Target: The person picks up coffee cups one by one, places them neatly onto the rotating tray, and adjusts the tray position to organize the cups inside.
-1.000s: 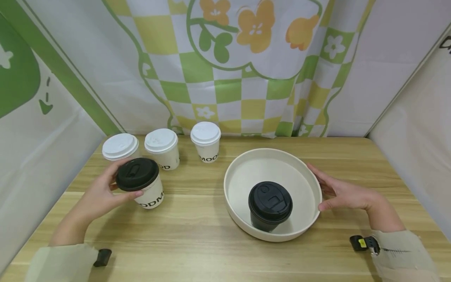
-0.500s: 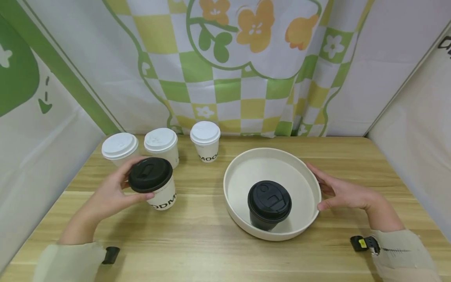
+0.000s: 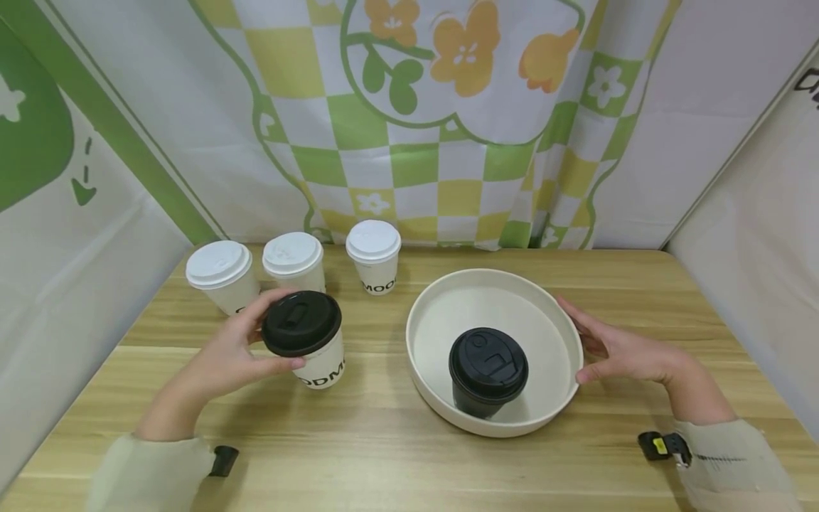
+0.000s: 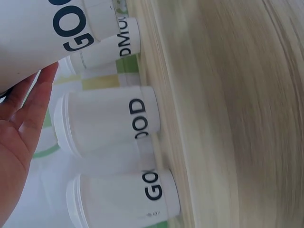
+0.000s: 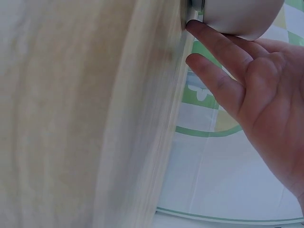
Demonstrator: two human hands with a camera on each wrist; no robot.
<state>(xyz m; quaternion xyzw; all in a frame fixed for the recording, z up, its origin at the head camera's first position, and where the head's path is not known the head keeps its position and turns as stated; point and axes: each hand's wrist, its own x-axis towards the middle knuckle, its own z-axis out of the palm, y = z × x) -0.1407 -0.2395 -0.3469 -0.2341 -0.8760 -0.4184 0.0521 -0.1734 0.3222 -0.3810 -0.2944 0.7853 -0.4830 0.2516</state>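
Observation:
My left hand (image 3: 239, 359) grips a white paper cup (image 3: 323, 364) with a black lid (image 3: 302, 322), thumb and fingers around it just under the lid. In the left wrist view that cup (image 4: 42, 35) is held above the table, its printed letters facing the camera. On the right, my right hand (image 3: 623, 353) rests with spread, relaxed fingers against the outer wall of a round cream tray (image 3: 441, 306). Inside the tray, toward its near side, stands a black cup (image 3: 489, 370) with a black lid. The right wrist view shows the fingertips (image 5: 195, 59) low beside the tray (image 5: 237, 16).
Several white-lidded paper cups stand at the back left: one leftmost (image 3: 220, 274), one beside it (image 3: 293, 259) and one farther right (image 3: 374, 256). Behind the wooden table (image 3: 358, 455) hangs a green checked curtain (image 3: 416, 163). Pale fabric walls flank both sides.
My left hand has carried the black-lidded white cup to the right, toward the tray, uncovering more of the leftmost cup. My right hand and the tray have stayed nearly still.

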